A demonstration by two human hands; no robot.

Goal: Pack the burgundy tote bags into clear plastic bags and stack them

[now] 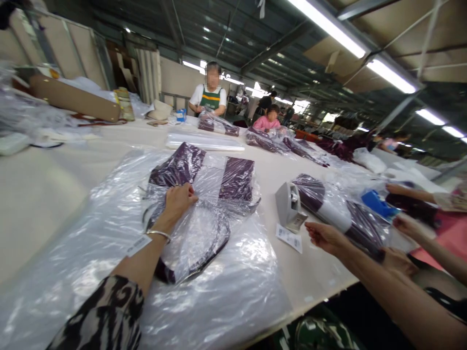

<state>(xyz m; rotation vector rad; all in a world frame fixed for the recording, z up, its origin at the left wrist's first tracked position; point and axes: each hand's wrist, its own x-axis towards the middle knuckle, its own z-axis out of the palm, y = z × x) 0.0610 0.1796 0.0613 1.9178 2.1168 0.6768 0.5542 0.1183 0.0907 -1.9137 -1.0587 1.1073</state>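
My left hand [179, 198] pinches gathered clear plastic over a folded dark maroon and white item [237, 180] in a bag. A white printed label [138, 244] is stuck to my left forearm beside a silver bracelet. The bagged item lies on a wide sheet of clear plastic [226, 291]. To the right, my right hand [323, 236] has its fingertips pressed together at the front of a grey tape dispenser [288, 206]; a piece of tape may be between them, too small to tell. Just below the dispenser is a white printed label [289, 238].
A rolled bagged item [335, 209] lies beyond my right hand. Another person's hands [404, 226] work at the right by a blue tape dispenser [377, 203]. Stacked clear bags [204, 141] lie farther back. A person in a green apron [209, 97] stands across the table.
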